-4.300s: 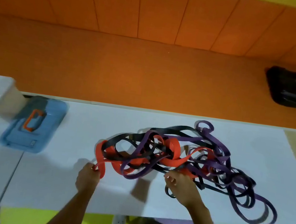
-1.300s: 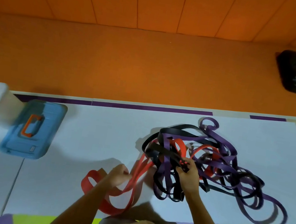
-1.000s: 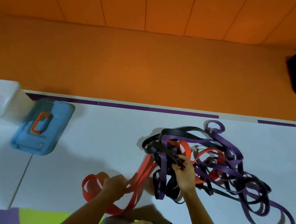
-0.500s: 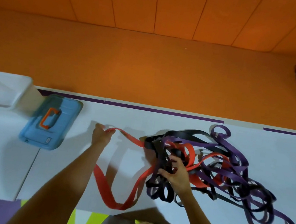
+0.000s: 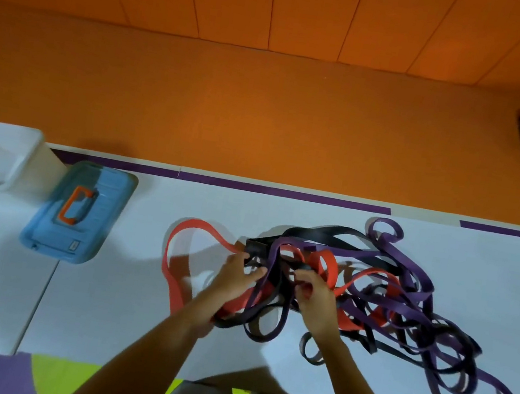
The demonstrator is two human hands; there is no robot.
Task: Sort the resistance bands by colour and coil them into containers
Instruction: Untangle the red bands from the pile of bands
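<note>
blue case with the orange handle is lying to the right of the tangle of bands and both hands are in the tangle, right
Not quite. The head view shows the blue case with the orange handle lying to the left of the tangle of bands, not the right. The left hand and right hand are in the tangle, as you say.

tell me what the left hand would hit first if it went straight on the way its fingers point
Likely the folded black band just ahead: the left hand points up-right straight at it, with a purple band just beyond. Depth is unclear, so the hand may already touch it.
</note>
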